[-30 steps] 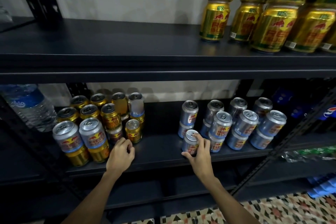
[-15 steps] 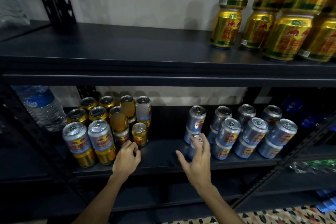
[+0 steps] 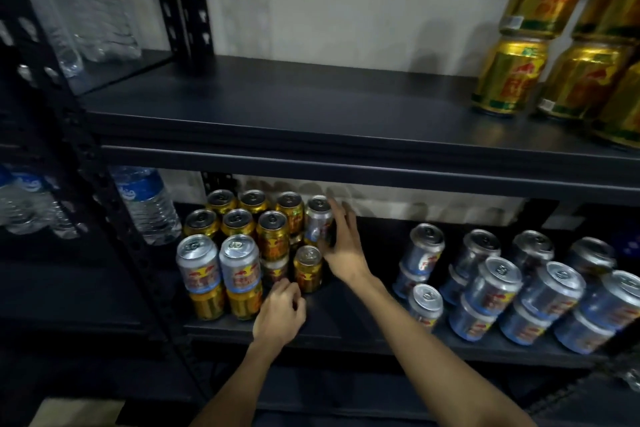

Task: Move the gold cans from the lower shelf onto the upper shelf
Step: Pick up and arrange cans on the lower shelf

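A black metal rack [image 3: 86, 149] fills the view. Every place here is given from the mixed cluster [image 3: 242, 229] of gold and silver cans, which stands on the left half of the lower shelf [image 3: 346, 319].

Directly above the cluster, the upper shelf [image 3: 311, 121] is bare. Up and far to the right of it, stacked gold cans [image 3: 509, 76] already stand on that shelf. Left of the cluster is a water bottle [image 3: 149, 204]. Well to its right, on the same shelf, is a group of silver cans [image 3: 491, 284].

Half a second ago the right hand [image 3: 343, 246] hovered at that silver group. It has now crossed to the cluster's back right corner, its fingers stretched along a silver can [image 3: 318, 218] stacked on a gold one. Whether it grips the can cannot be told.

The left hand [image 3: 278, 314] stays at the cluster's front edge. It is loosely curled, holds nothing, and sits just before a lone gold can [image 3: 307, 269].

No gold can has been lifted yet. The silver can probably has to be cleared first, to free the gold one beneath it.
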